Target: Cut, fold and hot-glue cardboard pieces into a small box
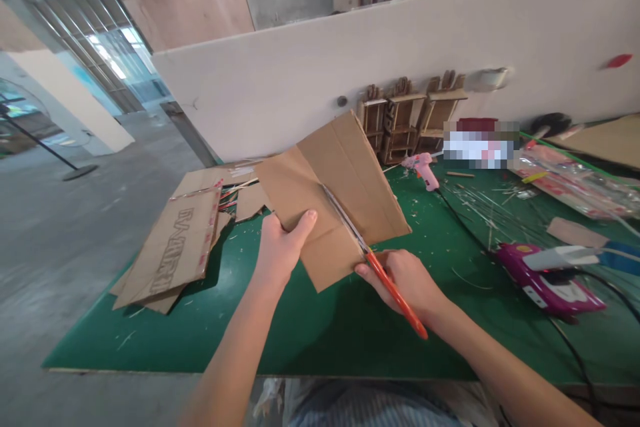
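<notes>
The left hand (pixel 283 243) pinches the cardboard (pixel 283 180), its thumb flat on the upper face and its other fingers mostly hidden beneath. The right hand (pixel 407 280) is closed around the orange handles of the scissors (pixel 383 277), the thumb showing near the sheet's lower edge; how the remaining fingers sit in the handles cannot be told. The blades point up and to the left across the cardboard, between the two hands, with the tips near its middle. The sheet is held tilted above the green table (pixel 280 340), a crease running across its upper part.

To the left on the table lies a stack of cardboard pieces (pixel 167 253), the top one marked with outlined characters and edged with reddish tape. Torn scraps (pixel 250 202) and thin sticks lie just beside it. Beyond the sheet, to the right, are a pink glue gun (pixel 424 170) and three small brown racks (pixel 403 120) standing close together near a pale panel (pixel 280 93). Nearer the person on the right is a purple power strip (pixel 545 287) with a white plug (pixel 563 257) in it. Past it lie clear plastic packets (pixel 580 177), and thin strands are strewn between them and the glue gun.
</notes>
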Tool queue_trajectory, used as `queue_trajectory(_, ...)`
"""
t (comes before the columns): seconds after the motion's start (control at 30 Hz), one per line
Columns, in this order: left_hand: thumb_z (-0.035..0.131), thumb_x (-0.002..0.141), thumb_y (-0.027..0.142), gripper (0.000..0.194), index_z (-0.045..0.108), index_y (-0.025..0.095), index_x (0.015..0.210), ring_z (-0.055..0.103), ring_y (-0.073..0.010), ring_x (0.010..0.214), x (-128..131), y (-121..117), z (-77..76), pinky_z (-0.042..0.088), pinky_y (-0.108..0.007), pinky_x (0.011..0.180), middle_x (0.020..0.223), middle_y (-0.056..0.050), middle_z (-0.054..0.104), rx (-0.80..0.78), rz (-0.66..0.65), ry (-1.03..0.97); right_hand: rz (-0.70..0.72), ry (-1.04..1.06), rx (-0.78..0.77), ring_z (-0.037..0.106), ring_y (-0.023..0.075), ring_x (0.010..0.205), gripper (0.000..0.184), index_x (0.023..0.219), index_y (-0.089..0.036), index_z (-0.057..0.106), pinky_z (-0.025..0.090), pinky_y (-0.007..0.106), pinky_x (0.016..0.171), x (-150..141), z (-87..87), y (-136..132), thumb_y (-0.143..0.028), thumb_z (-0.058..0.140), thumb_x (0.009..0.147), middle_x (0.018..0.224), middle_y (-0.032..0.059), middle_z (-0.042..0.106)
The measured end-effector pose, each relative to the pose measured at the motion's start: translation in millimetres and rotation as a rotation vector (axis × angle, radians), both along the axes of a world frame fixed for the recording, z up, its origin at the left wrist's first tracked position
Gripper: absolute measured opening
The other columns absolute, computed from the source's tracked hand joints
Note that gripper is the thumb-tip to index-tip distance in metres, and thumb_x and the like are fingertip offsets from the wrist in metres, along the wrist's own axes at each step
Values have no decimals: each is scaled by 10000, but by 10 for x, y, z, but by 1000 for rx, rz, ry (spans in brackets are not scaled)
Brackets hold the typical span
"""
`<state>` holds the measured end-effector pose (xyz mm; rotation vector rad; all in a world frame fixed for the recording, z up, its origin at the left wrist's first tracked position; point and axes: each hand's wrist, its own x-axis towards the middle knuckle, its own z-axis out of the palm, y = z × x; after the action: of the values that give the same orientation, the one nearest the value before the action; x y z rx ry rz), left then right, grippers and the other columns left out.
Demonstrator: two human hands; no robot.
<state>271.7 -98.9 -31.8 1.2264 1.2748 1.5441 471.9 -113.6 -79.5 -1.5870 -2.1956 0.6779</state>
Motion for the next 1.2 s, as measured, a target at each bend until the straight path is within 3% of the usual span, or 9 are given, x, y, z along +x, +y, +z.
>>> queue_trajectory(0.17, 762, 690, 398, 407, 688, 127, 985, 687, -259, 914, -24, 84, -75, 552, -342, 769, 1014, -117, 731, -50, 30, -90, 25, 152, -77, 242, 104, 456, 573, 536, -220, 290, 206, 279, 492, -24, -45, 21, -678, 378, 869, 482, -31, 294)
queue_trajectory(0.33, 790, 647, 395, 435, 686, 131, 976, 691, -271, 905, -19, 153, -86, 554, -361, 783, 1002, -121, 732, -81, 36, -141, 41, 309, -119, 190, 89, 485, 581, 524, -217, 237, 187, 266, 474, -54, -123, 4, -638, 443, 866, 516, -46, 205)
queue_trajectory(0.5, 808, 612, 387, 423, 681, 140, 930, 702, -255, 793, 3, 185, -116, 569, -364, 727, 916, -104, 740, -136, -4, -261, 39, 479, -212, 210, 86, 487, 565, 535, -220, 244, 185, 255, 456, -114, -188, -71, -630, 362, 905, 513, -45, 217)
queue_trajectory(0.67, 818, 597, 378, 410, 672, 140, 898, 697, -229, 705, -61, 203, -173, 572, -339, 657, 840, -84, 737, -185, -14, -297, 8, 486, -229, 225, 83, 485, 582, 526, -219, 264, 205, 248, 450, -137, -247, -93, -658, 371, 893, 497, -46, 247)
queue_trajectory(1.0, 805, 600, 391, 411, 665, 145, 898, 706, -242, 748, -79, 217, -176, 574, -358, 695, 863, -87, 737, -194, -66, -325, 0, 557, -263, 286, 80, 438, 602, 512, -219, 315, 228, 243, 426, -142, -227, -135, -683, 358, 893, 443, -39, 325)
queue_trajectory(1.2, 799, 609, 379, 404, 667, 156, 919, 707, -238, 736, -136, 208, -164, 580, -367, 695, 848, -73, 735, -194, -46, -321, -22, 569, -265, 277, 83, 446, 589, 509, -225, 292, 231, 246, 433, -139, -223, -174, -659, 372, 899, 441, -44, 300)
